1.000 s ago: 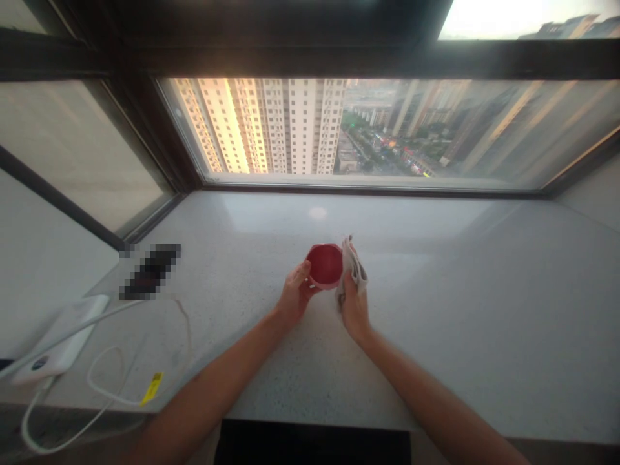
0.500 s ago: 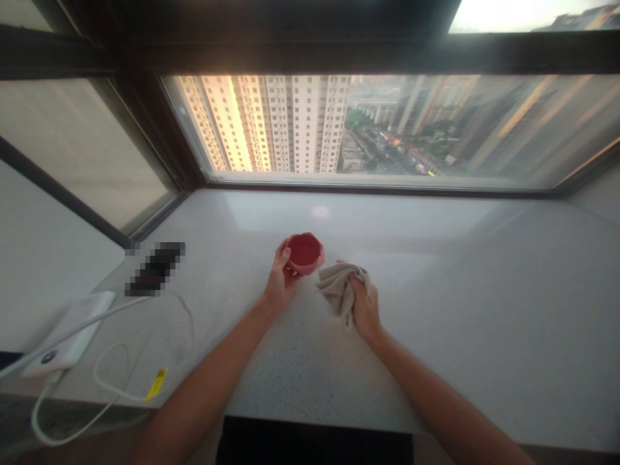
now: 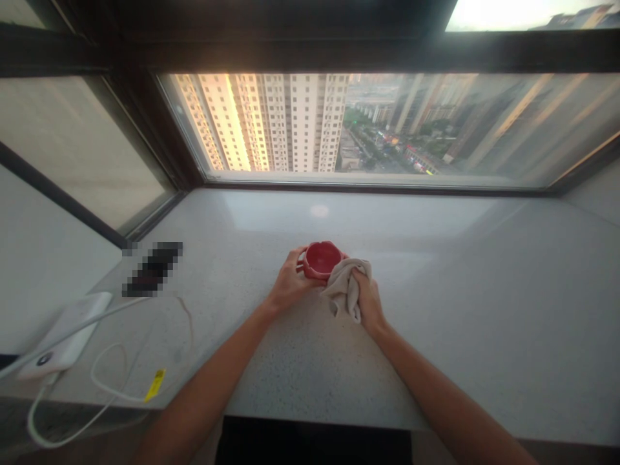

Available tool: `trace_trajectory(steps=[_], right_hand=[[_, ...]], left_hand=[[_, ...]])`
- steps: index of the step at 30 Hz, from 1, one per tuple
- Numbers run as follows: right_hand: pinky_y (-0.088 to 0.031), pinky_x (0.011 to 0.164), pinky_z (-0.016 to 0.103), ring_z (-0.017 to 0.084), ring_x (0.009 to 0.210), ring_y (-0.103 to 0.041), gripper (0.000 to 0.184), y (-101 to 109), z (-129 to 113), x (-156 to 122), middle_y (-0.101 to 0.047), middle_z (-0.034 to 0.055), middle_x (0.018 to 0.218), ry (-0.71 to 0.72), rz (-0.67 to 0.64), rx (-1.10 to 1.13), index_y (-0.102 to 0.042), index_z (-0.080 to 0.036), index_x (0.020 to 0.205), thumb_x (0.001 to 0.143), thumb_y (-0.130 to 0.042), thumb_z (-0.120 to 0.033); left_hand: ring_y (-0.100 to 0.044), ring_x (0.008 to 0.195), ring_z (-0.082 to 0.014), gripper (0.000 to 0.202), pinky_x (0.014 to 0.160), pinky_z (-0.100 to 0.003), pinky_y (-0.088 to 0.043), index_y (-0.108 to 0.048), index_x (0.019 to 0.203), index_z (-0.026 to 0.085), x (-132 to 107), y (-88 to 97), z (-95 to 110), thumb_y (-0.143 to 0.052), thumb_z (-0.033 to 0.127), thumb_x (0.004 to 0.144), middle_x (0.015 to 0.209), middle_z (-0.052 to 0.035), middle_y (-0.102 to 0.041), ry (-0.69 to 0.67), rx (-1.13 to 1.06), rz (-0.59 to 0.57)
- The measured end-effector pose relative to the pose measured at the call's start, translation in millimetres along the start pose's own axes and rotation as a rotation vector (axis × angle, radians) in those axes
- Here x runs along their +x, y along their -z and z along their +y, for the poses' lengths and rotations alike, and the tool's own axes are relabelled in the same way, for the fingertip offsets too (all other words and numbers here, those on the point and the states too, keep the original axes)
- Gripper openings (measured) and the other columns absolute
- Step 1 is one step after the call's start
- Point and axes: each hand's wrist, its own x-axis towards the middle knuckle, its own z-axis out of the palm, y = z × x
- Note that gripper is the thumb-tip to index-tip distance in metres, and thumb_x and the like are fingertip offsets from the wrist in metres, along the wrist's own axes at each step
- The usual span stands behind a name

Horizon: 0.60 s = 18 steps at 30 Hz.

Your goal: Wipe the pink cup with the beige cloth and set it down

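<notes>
A small red bowl (image 3: 323,259) with a wavy, petal-like rim stands near the middle of the pale counter, its inside facing up towards me. My left hand (image 3: 292,283) is curled round the bowl's left side, thumb at the near side. A beige cloth (image 3: 343,287) is bunched in my right hand (image 3: 369,302), and its upper edge touches the bowl's right side. The cloth hides that part of the bowl. A bit of red shows just behind the cloth; I cannot tell whether it belongs to the bowl.
On the left lies a white power strip or adapter (image 3: 72,332) with a white cable (image 3: 109,385) carrying a yellow tag (image 3: 155,385). A blurred-out dark object (image 3: 154,268) is beyond it. Behind the counter (image 3: 460,310) runs a window (image 3: 310,129) onto tall buildings.
My left hand has moved right and slightly nearer with the bowl, bringing it against the cloth. My right hand has shifted only slightly, and the cloth now covers the bowl's right side.
</notes>
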Motion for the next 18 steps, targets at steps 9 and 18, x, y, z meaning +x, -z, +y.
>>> trace_trajectory(steps=[9,18], right_hand=[[-0.047,0.068,0.032,0.022,0.069,-0.061,0.046,-0.4,-0.5,2.8,-0.069,0.0011,0.070,-0.099,0.013,-0.071,-0.074,-0.020,0.083,0.089,-0.064,-0.065],[-0.047,0.066,0.032,0.021,0.068,-0.060,0.048,-2.2,-5.1,3.7,-0.068,0.0017,0.068,-0.091,0.003,-0.142,-0.070,-0.020,0.077,0.087,-0.061,-0.066]], left_hand=[[-0.058,0.145,-0.0398,0.092,0.129,-0.060,-0.033,-0.065,0.147,0.028,4.4,9.6,-6.2,-0.102,0.040,0.063,0.152,-0.0138,-0.067,-0.074,0.383,0.028],[-0.059,0.144,-0.0411,0.081,0.133,-0.064,-0.020,-0.067,0.144,0.030,5.1,5.9,-5.9,-0.098,0.043,0.070,0.149,-0.0113,-0.070,-0.028,0.430,0.017]])
